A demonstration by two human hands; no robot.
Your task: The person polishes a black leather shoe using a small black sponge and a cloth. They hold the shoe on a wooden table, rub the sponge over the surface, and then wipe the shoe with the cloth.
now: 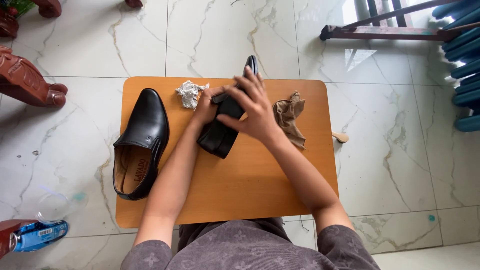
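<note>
Both hands hold a black leather shoe [220, 131] tilted above the middle of a small orange table [240, 185], its toe pointing away from me. My left hand [206, 106] grips the shoe's left side near the opening. My right hand [255, 107] lies over its top with fingers spread. A second black shoe [141, 142] rests flat on the table's left edge, opening toward me. A crumpled white paper [189, 92] lies just left of my left hand. A brown crumpled stocking [290, 116] lies right of my right hand.
The table stands on a white marble floor. Carved dark wooden furniture legs [30, 85] are at the far left. A blue container [37, 235] and a clear lid [52, 205] lie on the floor lower left. A wooden frame [385, 31] and blue slats [467, 65] are upper right.
</note>
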